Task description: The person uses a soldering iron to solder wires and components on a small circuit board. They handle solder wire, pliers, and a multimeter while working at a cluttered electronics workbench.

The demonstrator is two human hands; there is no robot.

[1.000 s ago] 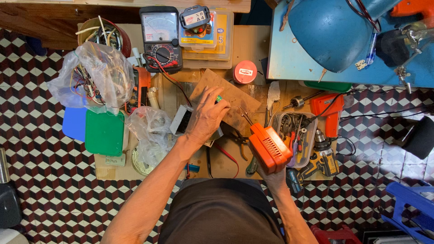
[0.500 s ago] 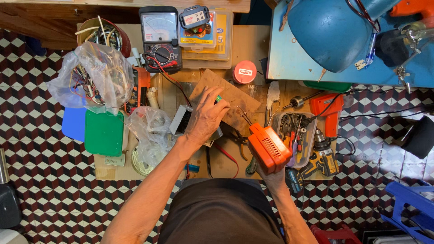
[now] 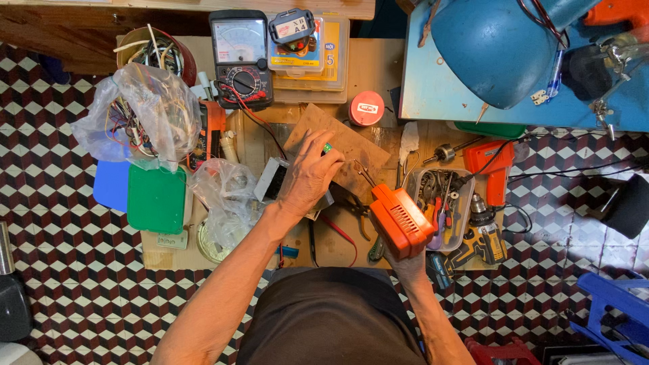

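Hands apart: left hand (image 3: 312, 172) palm-down, pinning a brown board (image 3: 338, 150); right hand (image 3: 407, 262) clamped under an orange soldering gun (image 3: 399, 220).

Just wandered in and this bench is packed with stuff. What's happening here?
A person is working at a crowded wooden bench. Their left hand presses down on a small part lying on a brown board. Their right hand holds an orange soldering gun, its tip aimed at the spot by the left fingers. A meter with red and black leads, bags of wires and a tub of tools lie around.
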